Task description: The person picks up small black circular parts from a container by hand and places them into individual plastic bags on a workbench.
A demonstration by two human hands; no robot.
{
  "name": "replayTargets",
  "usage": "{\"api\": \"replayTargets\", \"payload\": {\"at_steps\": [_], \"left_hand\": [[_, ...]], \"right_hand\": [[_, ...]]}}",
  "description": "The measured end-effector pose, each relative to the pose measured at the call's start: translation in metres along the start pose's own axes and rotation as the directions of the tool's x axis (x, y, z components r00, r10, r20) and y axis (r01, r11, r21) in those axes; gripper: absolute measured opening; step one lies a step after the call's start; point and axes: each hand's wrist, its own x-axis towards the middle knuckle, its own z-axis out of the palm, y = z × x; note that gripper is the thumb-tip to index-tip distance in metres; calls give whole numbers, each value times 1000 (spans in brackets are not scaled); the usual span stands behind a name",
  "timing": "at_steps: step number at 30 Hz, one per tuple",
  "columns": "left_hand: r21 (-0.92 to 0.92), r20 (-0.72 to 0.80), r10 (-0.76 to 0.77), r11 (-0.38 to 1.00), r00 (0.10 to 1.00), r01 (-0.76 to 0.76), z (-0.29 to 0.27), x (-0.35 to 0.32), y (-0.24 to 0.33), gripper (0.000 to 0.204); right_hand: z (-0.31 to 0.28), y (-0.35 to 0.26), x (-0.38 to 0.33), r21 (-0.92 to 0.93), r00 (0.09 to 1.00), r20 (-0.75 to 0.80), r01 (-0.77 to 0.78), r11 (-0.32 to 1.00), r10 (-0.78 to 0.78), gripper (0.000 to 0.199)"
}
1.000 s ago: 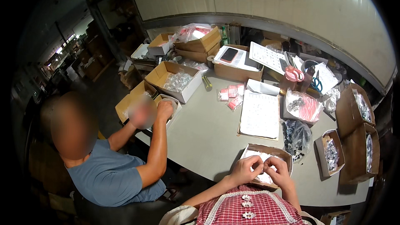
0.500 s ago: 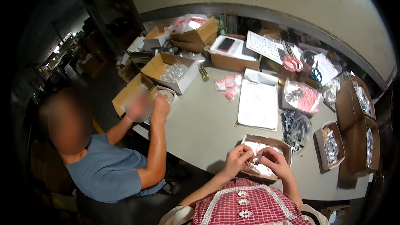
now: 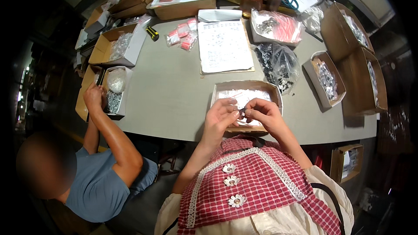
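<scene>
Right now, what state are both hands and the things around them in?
Right hand, pinching a small dark piece
Left hand, fingers curled, grip unclear
Cardboard box beneath, open, pale contents
Clear plastic bag, holding black parts
Clipboard papers, top sheet folded back
Small box at right, open, silvery contents

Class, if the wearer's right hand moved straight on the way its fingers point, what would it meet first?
The right hand would likely meet the left hand first, with a small dark piece between them; depth there is unclear.
</scene>
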Motion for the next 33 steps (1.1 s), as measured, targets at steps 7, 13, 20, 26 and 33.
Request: {"api": "replayTargets", "payload": {"at_steps": [7,13,20,26,33], "left_hand": [[-13,-31,-40,999,999,40,-1,3,3,33],[23,73,-100,995,992,98,5,10,-8,34],[719,126,-112,694,986,-13,-14,34,-72,35],[966,175,-170,217,970,-137,12,36,-56,52],[982,186,-166,65,968,-178,12,42,-64,57]], "right_hand": [[1,0,-3,8,999,19,-50,999,50,13],[-18,9,-6,-300,998,59,6,954,13,13],[-77,-5,-17,-94,961,-261,71,993,-93,12],[-135,-28,-39,60,625,-748,396,916,-221,15],[-203,-41,-39,-509,6,-803,516,690,-596,20]]}}
